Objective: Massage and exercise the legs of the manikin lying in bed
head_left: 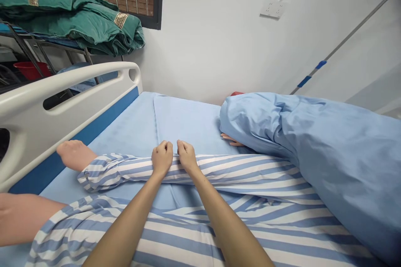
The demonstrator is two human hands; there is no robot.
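Left hand (162, 158) and right hand (187, 156) grip soft striped cotton pyjama cloth (238, 171).

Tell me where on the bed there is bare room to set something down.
The bare blue sheet lies between the white rail and the striped trouser leg, reaching back to the blue quilt. Crowded where the left hand and right hand grip the leg, beside the quilt.

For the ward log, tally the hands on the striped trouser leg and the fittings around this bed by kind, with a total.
Hands on the striped trouser leg: 2 (left hand, right hand)
Bed end panels: 1
Wall socket plates: 1
Metal poles: 1
Total: 5
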